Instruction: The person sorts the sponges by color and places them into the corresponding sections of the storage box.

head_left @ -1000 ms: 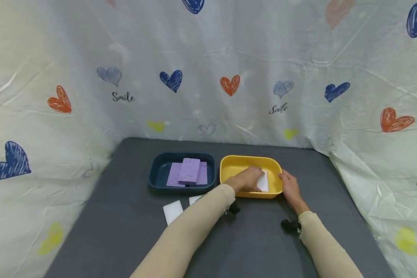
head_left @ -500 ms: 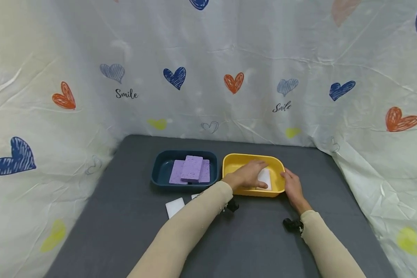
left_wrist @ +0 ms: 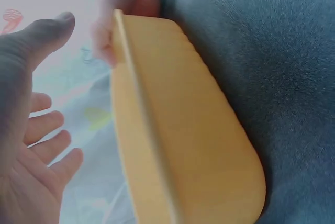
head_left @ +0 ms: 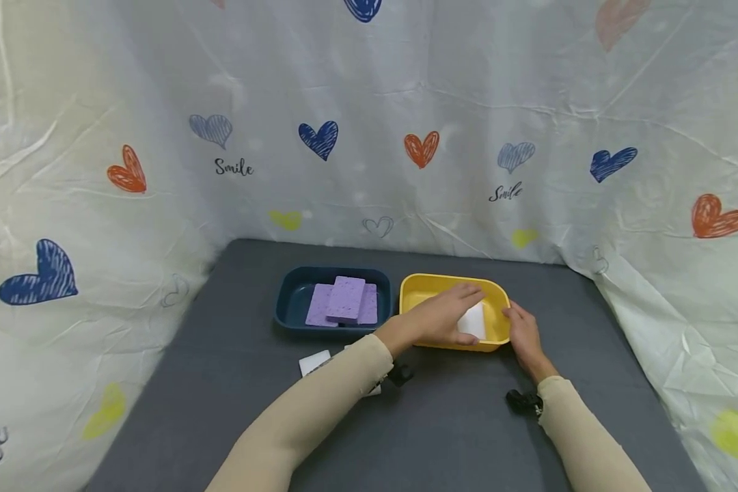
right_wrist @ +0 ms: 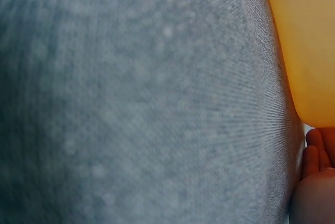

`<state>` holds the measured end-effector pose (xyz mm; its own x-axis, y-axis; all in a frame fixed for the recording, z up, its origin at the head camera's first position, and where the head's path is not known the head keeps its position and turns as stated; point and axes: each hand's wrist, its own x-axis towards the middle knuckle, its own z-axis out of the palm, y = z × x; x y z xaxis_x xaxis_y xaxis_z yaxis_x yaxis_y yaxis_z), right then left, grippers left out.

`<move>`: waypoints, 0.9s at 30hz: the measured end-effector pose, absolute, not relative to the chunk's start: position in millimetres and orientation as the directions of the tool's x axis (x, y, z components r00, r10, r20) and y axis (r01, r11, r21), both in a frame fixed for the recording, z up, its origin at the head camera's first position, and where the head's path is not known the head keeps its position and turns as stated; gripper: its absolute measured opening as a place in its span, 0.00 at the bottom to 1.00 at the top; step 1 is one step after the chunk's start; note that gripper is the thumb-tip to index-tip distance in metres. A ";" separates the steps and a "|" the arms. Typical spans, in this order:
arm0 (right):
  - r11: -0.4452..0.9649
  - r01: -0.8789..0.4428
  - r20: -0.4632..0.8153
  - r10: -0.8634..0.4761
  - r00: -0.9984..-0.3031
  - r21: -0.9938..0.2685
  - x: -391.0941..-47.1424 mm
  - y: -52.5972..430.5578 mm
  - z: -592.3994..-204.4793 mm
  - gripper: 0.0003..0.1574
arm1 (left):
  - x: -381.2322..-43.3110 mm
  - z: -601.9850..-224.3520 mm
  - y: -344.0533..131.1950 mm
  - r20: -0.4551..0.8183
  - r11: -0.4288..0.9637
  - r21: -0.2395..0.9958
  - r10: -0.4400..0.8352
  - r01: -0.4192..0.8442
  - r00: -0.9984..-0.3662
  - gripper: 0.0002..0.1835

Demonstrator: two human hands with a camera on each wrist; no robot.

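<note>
In the head view a yellow plastic tray (head_left: 430, 281) stands on the grey table, a white sponge (head_left: 472, 321) lying inside it. My left hand (head_left: 438, 316) hovers over this tray with fingers spread and nothing in them; the left wrist view shows the same hand (left_wrist: 36, 124) apart from the tray wall (left_wrist: 183, 119). At the right end, my right hand (head_left: 524, 333) holds the tray's rim, thumb at the edge and fingers outside. Part of that hand (right_wrist: 316, 182) appears below the tray corner in the right wrist view.
Left of the yellow tray stands a dark blue tray (head_left: 292, 301) with three purple sponges (head_left: 346, 299). White sponges (head_left: 313, 361) lie on the table (head_left: 455, 424) in front of it, partly hidden by the left sleeve. A heart-printed curtain (head_left: 369, 191) surrounds the table.
My left hand has let go of the white sponge, opened its fingers and risen off it, drawing slightly back. My right hand has stayed on the yellow tray's rim. The view shifted a little.
</note>
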<state>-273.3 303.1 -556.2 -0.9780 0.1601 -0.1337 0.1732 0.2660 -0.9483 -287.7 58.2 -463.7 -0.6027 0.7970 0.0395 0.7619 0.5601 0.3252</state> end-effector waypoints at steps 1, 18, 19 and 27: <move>0.264 0.173 -0.134 0.159 -0.978 -0.949 -273.0 303.5 -556.8 0.37 | -283.7 -461.5 54.2 0.047 0.556 0.325 0.799 0.765 -0.600 0.52; 0.281 0.178 -0.147 0.128 -0.981 -0.943 -268.6 306.5 -556.1 0.39 | -213.9 -454.2 -46.0 -0.024 0.619 0.387 0.748 0.683 -0.664 0.58; 0.282 0.177 -0.146 0.127 -0.981 -0.943 -269.1 305.9 -555.8 0.39 | -210.4 -454.9 -52.5 -0.040 0.625 0.397 0.743 0.672 -0.668 0.58; 0.272 0.205 -0.169 0.150 -0.974 -0.940 -270.0 302.6 -551.7 0.39 | -189.0 -465.9 -98.6 -0.151 0.682 0.464 0.690 0.565 -0.708 0.56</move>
